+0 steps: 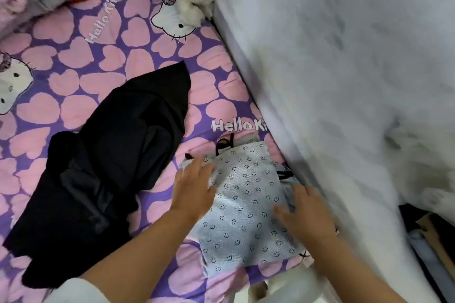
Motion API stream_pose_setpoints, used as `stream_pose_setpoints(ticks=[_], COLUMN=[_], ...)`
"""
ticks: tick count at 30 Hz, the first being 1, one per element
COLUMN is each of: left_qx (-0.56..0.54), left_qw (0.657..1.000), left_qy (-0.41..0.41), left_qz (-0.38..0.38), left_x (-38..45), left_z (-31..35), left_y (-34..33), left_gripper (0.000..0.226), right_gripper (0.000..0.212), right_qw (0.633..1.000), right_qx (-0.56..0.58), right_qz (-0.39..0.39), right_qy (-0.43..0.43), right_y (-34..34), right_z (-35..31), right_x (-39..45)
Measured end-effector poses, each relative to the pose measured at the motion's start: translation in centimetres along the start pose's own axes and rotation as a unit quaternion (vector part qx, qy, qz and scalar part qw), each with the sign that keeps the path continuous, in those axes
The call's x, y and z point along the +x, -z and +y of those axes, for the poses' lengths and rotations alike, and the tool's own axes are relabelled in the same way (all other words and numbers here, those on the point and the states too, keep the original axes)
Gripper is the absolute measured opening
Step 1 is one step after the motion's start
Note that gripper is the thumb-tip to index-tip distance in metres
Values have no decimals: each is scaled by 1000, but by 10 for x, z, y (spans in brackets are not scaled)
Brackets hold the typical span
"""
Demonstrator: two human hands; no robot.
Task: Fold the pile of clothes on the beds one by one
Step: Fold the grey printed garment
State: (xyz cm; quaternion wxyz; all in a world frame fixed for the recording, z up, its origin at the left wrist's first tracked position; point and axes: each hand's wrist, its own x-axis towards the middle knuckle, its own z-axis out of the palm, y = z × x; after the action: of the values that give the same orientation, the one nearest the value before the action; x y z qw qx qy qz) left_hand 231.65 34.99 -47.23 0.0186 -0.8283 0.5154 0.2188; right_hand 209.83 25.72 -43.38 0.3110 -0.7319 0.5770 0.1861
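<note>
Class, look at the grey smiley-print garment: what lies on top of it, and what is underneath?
Both hands, left and right, rest flat on the smiley-print garment. Around it shows the heart-print bedsheet; whatever lies directly beneath is covered.

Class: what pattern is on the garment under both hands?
Small black smiley faces on the pale grey garment; head view.

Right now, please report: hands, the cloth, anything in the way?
Left hand and right hand open, flat on smiley cloth. Cloth lies folded on bed. Black garment beside it, unfolded, not blocking.
</note>
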Motion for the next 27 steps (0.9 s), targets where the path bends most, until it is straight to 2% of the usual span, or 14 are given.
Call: stream_pose_setpoints(ticks=[4,7,9,13,16,19,23,25,27], left_qx=[-99,-237,-323,-374,-390,-335,-142,-158,-253], left_qw=[985,943,911,901,905,936,987,982,960], left_qy=[132,228,252,210,165,99,40,51,51], left_qz=[-47,-55,-47,-63,-51,-48,-63,-89,-109], left_x=[-28,-39,-44,-54,-58,-58,-57,-59,-61], left_z=[-19,-9,4,16,10,11,14,13,15], left_y=[-31,-48,-57,-58,-45,-20,3,4,1], left_gripper=[67,82,93,102,98,93,79,75,75], right_gripper=[108,123,125,105,66,29,19,20,27], right_qw=[998,993,993,995,999,999,999,1000,999], right_qx=[15,38,54,72,6,-30,-9,-1,-8], right_qz=[-52,-92,-92,-73,-31,6,34,22,13], right_qy=[-23,-56,-54,-5,13,10,1,-11,-33], right_y=[-14,-25,-31,-31,-23,-13,-1,1,1], right_z=[-8,-5,-5,-15,-25,-37,-48,-49,-47], right_x=[29,42,45,40,29,12,-11,-18,-20])
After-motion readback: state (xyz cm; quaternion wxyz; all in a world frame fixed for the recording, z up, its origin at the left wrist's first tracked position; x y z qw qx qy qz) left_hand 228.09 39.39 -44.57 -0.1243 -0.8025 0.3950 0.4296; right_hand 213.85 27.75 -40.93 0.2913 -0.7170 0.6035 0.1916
